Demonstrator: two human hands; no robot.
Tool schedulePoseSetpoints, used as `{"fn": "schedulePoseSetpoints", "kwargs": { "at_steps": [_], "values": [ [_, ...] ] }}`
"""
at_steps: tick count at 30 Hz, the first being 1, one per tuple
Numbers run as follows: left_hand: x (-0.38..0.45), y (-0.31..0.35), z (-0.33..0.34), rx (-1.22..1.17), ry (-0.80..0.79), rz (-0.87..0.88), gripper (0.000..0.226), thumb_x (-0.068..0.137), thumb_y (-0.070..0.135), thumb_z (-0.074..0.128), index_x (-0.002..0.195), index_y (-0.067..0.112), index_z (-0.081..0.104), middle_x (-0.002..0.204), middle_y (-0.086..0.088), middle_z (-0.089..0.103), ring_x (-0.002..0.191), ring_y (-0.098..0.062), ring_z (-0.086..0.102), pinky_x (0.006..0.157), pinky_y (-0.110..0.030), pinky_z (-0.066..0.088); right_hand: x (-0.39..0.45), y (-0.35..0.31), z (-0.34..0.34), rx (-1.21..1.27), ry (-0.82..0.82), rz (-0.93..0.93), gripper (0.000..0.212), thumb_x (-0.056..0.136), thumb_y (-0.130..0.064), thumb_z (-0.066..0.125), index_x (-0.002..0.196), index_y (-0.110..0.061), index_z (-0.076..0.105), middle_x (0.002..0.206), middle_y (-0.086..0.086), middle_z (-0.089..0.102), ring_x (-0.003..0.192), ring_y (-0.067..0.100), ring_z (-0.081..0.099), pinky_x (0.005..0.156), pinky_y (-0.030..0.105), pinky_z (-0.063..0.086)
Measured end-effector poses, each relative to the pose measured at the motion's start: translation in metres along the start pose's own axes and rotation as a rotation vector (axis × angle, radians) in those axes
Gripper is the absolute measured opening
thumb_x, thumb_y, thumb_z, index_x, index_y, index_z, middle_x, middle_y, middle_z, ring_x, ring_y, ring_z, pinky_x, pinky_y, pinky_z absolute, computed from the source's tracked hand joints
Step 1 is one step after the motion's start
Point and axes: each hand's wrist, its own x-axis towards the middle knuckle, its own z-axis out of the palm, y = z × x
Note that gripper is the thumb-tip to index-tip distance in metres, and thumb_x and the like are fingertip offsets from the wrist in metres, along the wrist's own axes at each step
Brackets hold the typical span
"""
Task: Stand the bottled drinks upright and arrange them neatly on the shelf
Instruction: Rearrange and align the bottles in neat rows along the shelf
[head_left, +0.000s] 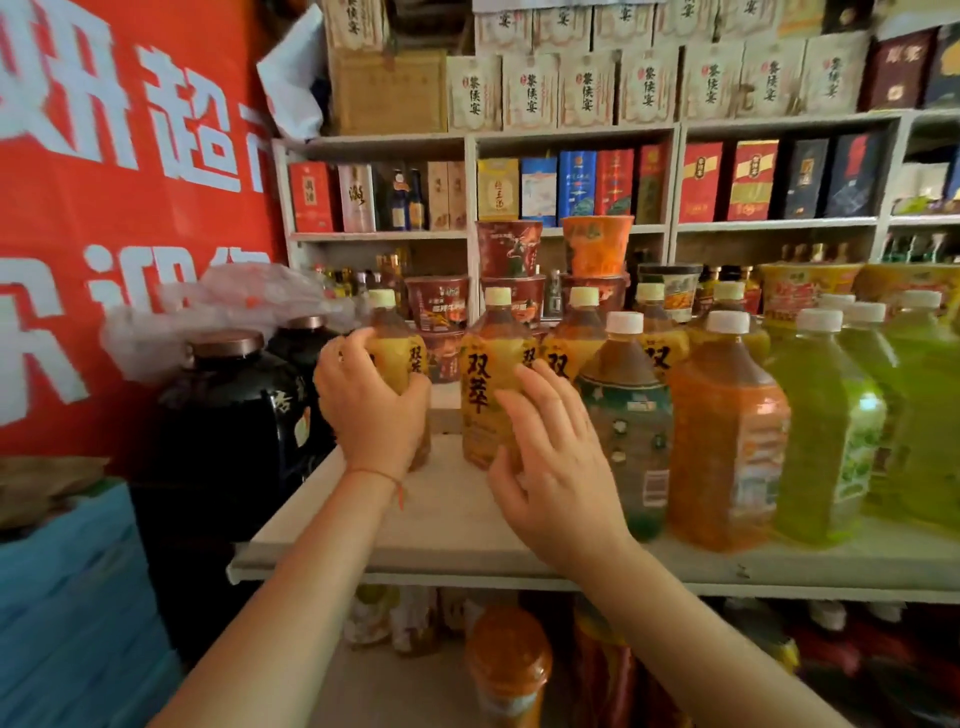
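Observation:
Several bottled drinks stand upright on a pale shelf board (452, 525). My left hand (371, 410) grips the leftmost yellow tea bottle (397, 353) around its body. Beside it stands a second yellow tea bottle (491, 374); my right hand (553, 462) lies against its front with fingers spread and nearly straight. Further right come a green-labelled tea bottle (626, 410), an orange juice bottle (724, 431) and green drink bottles (826, 431). More yellow tea bottles (579, 338) stand in a back row.
Dark ceramic jars (228, 415) crowd the shelf's left end under a plastic bag (234, 306). Stacked instant-noodle cups (509, 260) stand behind the bottles. Boxed liquor fills the wall shelves (571, 182). A red banner (119, 208) hangs left. More bottles (509, 660) sit below.

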Motion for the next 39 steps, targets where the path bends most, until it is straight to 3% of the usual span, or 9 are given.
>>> {"fn": "schedulePoseSetpoints", "kwargs": {
  "at_steps": [5,9,11,16,20,25,29,34,39],
  "values": [
    [0.059,-0.056,-0.006,-0.131,-0.426,-0.234,0.115,0.070,0.039,0.090,0.158,0.021,0.017,0.156,-0.011,0.033,0.144,-0.029,0.035,0.116,-0.047,0.036,0.064,-0.019,0.041,-0.180,-0.201,0.443,0.075,0.097,-0.033,0.053,0.155,-0.007,0.014,0.161,0.017,0.019,0.149,0.031,0.020,0.118,0.046,0.030],
    [0.077,-0.077,0.002,-0.150,-0.620,-0.159,0.110,0.065,0.046,0.091,0.150,0.027,0.024,0.141,0.000,0.053,0.128,-0.022,0.053,0.104,-0.045,0.049,0.107,-0.013,0.072,-0.562,-0.226,0.442,0.082,0.096,-0.052,0.043,0.154,0.001,0.018,0.158,0.025,0.028,0.149,0.041,0.019,0.119,0.056,0.013],
    [0.081,-0.081,0.006,-0.129,-0.630,-0.094,0.104,0.065,0.048,0.089,0.146,0.028,0.028,0.136,0.001,0.055,0.122,-0.021,0.056,0.100,-0.045,0.051,0.119,-0.004,0.085,-0.550,-0.261,0.561,0.093,0.091,-0.065,0.049,0.151,0.001,0.025,0.152,0.023,0.039,0.147,0.040,0.025,0.122,0.055,0.008],
    [0.092,-0.100,0.017,-0.166,-0.634,-0.048,0.095,0.064,0.052,0.087,0.140,0.033,0.032,0.134,0.002,0.056,0.120,-0.022,0.057,0.097,-0.049,0.052,0.126,0.000,0.090,-0.412,-0.136,0.631,0.086,0.077,-0.071,0.067,0.132,-0.007,0.048,0.136,0.016,0.049,0.132,0.035,0.041,0.119,0.049,0.026],
    [0.097,-0.108,0.024,-0.214,-0.627,-0.041,0.101,0.060,0.057,0.087,0.141,0.033,0.033,0.136,0.002,0.055,0.120,-0.021,0.058,0.093,-0.043,0.053,0.127,-0.014,0.083,-0.058,-0.265,0.663,0.081,0.074,-0.060,0.077,0.135,-0.023,0.037,0.130,0.008,0.050,0.116,0.030,0.055,0.088,0.041,0.053],
    [0.097,-0.116,0.022,-0.255,-0.650,-0.025,0.117,0.054,0.074,0.082,0.149,0.031,0.029,0.138,0.000,0.050,0.123,-0.020,0.055,0.098,-0.044,0.053,0.121,-0.043,0.080,-0.201,-0.272,0.524,0.080,0.071,-0.068,0.071,0.131,-0.029,0.037,0.119,-0.002,0.059,0.098,0.022,0.063,0.073,0.040,0.058],
    [0.094,-0.117,0.008,-0.319,-0.560,-0.083,0.087,0.074,0.072,0.069,0.145,0.028,0.042,0.134,-0.003,0.050,0.122,-0.021,0.053,0.102,-0.046,0.050,0.118,-0.069,0.085,0.169,-0.222,0.629,0.067,0.071,-0.063,0.075,0.121,-0.032,0.043,0.106,-0.012,0.062,0.089,0.010,0.064,0.065,0.030,0.058],
    [0.077,-0.101,-0.032,-0.548,-0.285,-0.155,0.038,0.101,0.034,0.048,0.135,0.018,0.054,0.135,-0.007,0.052,0.121,-0.015,0.049,0.105,-0.034,0.041,0.119,-0.098,0.102,0.237,-0.263,0.568,0.057,0.082,-0.072,0.056,0.118,-0.028,0.046,0.107,-0.008,0.063,0.090,0.012,0.065,0.071,0.037,0.061],
    [0.055,-0.069,-0.042,-0.529,-0.451,-0.090,0.066,0.089,0.059,0.056,0.144,0.026,0.041,0.137,0.000,0.047,0.126,-0.015,0.049,0.108,-0.044,0.045,0.114,-0.079,0.055,-0.061,-0.088,0.410,0.053,0.101,-0.059,0.035,0.130,-0.018,0.051,0.122,0.000,0.052,0.101,0.012,0.051,0.080,0.030,0.047]
  ]
}}
